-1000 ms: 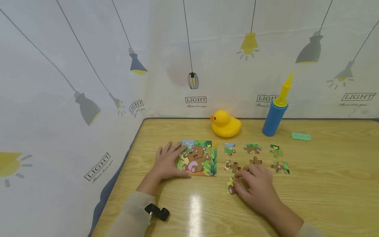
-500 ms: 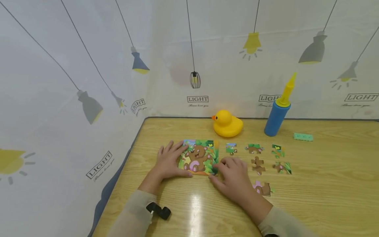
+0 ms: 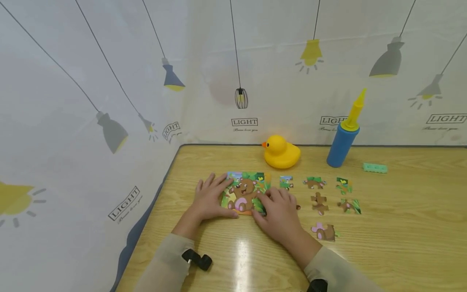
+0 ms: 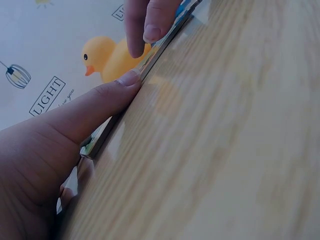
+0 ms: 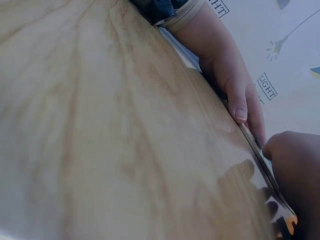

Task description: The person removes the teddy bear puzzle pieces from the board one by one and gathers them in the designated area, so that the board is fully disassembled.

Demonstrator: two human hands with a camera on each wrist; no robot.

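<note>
A square bear puzzle board (image 3: 243,191) lies on the wooden table (image 3: 401,227). My left hand (image 3: 208,198) rests flat on the board's left side, and its thumb (image 4: 100,107) lies along the near edge of the board (image 4: 155,60). On the lower right corner of the board, my right hand (image 3: 278,211) presses with its fingertips; what lies under them is hidden. A small brown bit (image 3: 298,207) shows beside that hand. Several loose pieces lie to the right, among them a brown one (image 3: 319,202) and a pink and brown one (image 3: 324,232).
A yellow rubber duck (image 3: 281,152) sits behind the board. A blue pump with a yellow nozzle (image 3: 343,140) stands at the back, with a green block (image 3: 374,168) to its right. A printed curtain closes the left side and the back.
My right hand moved left from the loose pieces onto the board's lower right corner. The yellowish piece near it is gone from the table, and a pink and brown piece is uncovered. The left hand stayed.
</note>
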